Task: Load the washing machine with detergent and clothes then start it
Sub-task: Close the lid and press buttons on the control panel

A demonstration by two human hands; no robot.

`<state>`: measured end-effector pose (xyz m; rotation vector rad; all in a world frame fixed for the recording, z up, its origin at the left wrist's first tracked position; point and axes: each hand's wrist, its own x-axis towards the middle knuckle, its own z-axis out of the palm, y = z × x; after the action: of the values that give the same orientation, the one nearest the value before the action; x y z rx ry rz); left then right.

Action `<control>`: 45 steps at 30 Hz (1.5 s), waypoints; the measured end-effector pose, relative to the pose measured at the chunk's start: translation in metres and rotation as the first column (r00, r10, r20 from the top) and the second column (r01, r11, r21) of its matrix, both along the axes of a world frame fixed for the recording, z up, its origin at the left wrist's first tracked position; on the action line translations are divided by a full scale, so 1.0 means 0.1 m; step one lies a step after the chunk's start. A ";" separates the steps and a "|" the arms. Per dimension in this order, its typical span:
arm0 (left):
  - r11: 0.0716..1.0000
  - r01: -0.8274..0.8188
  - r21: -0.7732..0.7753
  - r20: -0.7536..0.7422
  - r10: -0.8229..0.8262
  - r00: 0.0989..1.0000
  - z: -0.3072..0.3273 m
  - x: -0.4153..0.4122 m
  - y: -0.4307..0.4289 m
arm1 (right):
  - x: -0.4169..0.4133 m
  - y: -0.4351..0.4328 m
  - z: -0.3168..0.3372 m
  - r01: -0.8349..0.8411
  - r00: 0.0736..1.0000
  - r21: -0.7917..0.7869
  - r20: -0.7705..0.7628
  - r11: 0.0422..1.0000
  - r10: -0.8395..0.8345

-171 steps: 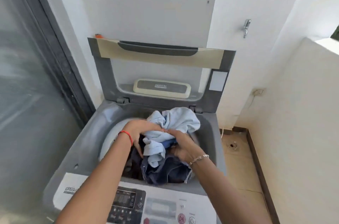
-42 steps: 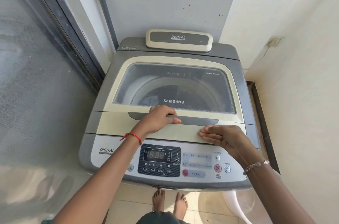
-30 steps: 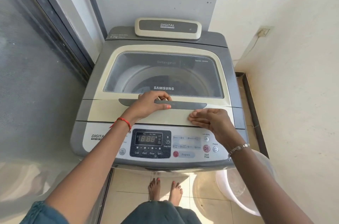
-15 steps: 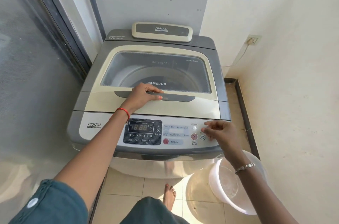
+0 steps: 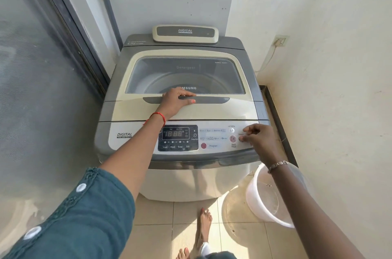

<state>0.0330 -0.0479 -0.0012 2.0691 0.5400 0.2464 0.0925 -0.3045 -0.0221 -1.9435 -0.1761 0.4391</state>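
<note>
at the washing machine (image 5: 182, 178) front edge: lid (image 5: 184, 110) shut, handle crosswise under flat left hand (image 5: 174, 103); right hand (image 5: 259, 139) half-curled, empty, on panel's right corner.

On the washing machine (image 5: 182, 110), the right hand (image 5: 259, 140) covers the power button, and the left hand (image 5: 176, 103) hides part of the lid handle (image 5: 212, 100). Behind the machine, an orange-topped pole (image 5: 106, 2) runs off the top edge. Small panel labels are unreadable.

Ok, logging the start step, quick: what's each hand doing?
Left hand: open, resting on lid handle.
Right hand: loosely curled, empty, at power button.
</note>
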 end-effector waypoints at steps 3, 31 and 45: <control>1.000 0.004 0.004 -0.009 -0.003 1.000 -0.01 0.00 0.01 | -0.02 0.03 -0.01 0.050 0.999 -0.035 0.019 0.998 -0.049; 1.000 -0.010 -0.014 -0.016 0.009 1.000 -0.01 0.01 0.02 | -0.01 0.07 -0.08 0.025 0.999 -0.036 -0.032 0.999 -0.026; 0.999 -0.040 -0.031 -0.025 0.040 0.999 0.01 0.02 -0.01 | -0.04 0.16 -0.04 0.056 0.998 -0.013 -0.007 0.998 -0.056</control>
<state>0.0352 -0.0493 0.0000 2.0349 0.5969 0.2354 0.0885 -0.2889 -0.0262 -1.9546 -0.1136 0.4112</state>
